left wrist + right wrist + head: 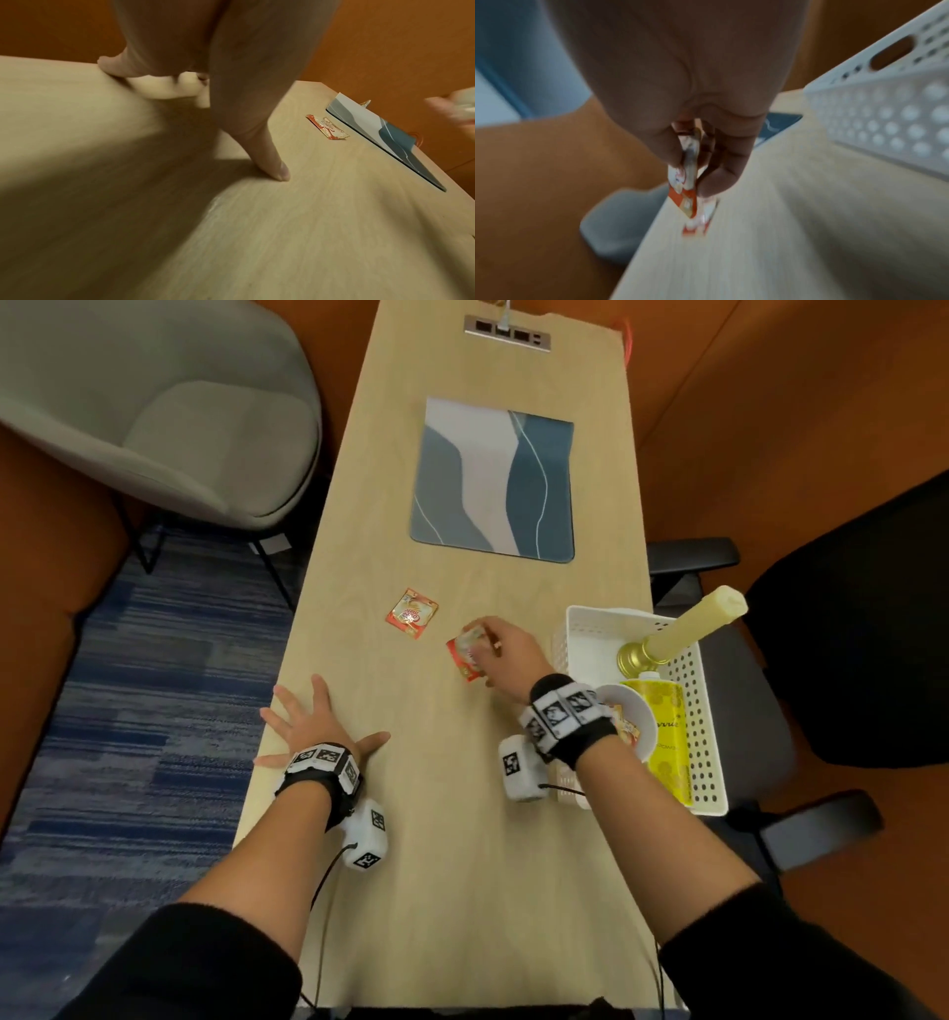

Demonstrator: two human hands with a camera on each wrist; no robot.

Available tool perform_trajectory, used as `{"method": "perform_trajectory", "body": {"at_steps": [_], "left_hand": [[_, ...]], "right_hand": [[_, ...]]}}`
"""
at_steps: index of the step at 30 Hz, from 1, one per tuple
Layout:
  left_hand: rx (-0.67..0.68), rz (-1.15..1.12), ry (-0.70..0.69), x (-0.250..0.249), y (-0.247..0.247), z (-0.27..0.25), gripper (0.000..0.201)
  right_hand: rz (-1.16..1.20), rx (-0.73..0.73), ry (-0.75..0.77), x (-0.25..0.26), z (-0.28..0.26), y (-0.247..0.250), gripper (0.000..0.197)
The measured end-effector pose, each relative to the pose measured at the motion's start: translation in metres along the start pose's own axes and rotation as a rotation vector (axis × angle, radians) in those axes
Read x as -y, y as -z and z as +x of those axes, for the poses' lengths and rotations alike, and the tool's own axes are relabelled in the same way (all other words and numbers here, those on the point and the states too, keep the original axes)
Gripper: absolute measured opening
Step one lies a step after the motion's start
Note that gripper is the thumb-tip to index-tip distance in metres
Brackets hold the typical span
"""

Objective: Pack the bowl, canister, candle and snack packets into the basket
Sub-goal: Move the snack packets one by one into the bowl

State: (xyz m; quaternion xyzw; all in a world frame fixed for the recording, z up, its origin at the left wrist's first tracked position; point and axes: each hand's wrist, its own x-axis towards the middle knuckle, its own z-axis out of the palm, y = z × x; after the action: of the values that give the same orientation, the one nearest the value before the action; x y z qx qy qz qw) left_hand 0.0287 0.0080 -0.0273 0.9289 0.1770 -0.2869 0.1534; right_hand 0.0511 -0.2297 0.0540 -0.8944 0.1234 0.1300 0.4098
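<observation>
Off the bench's left edge stands a grey armchair [169, 418] on blue carpet. The left hand [313, 726] lies flat near the bench's [436, 865] left edge, fingers spread and straight, palm and fingertips pressed on the wood, holding nothing; the left wrist view shows its thumb [272, 168] planted on the surface.

Further in, about midway across the bench, one snack packet [412, 613] lies flat on the wood, red and white, well apart from both hands. Beyond it, toward the far end, a blue and grey mat [493, 477] lies flat, and a power strip [507, 332] sits at the far edge.

To the right of the loose packet, the right hand [506, 654] pinches a second snack packet [468, 654] between thumb and curled fingers. In the right wrist view the held packet [687, 182] hangs edge-on from the fingertips just above the wood, though motion blur makes it hard to tell whether its lower corner touches.

At the bench's right edge sits the white perforated basket [706, 737], partly overhanging it. Inside, the candle [693, 629] in a gold holder leans tilted out over the far right rim, the yellow canister [665, 742] lies on its side along the floor of the basket, and the white bowl [634, 726] sits tipped at the near left side, with what looks like another packet in it. A black office chair [847, 634] stands beside the basket.
</observation>
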Motion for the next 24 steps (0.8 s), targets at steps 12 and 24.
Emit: {"method": "perform_trajectory", "body": {"at_steps": [12,24], "left_hand": [[0.035,0.047,-0.021,0.002,0.001,-0.001,0.137],[0.009,0.030,0.010,-0.001,0.002,-0.001,0.138]], "right_hand": [[-0.257,-0.269,-0.389,-0.084,-0.089,0.100,0.025],[-0.389,-0.171,-0.078,-0.007,0.002,0.049,0.025]]}}
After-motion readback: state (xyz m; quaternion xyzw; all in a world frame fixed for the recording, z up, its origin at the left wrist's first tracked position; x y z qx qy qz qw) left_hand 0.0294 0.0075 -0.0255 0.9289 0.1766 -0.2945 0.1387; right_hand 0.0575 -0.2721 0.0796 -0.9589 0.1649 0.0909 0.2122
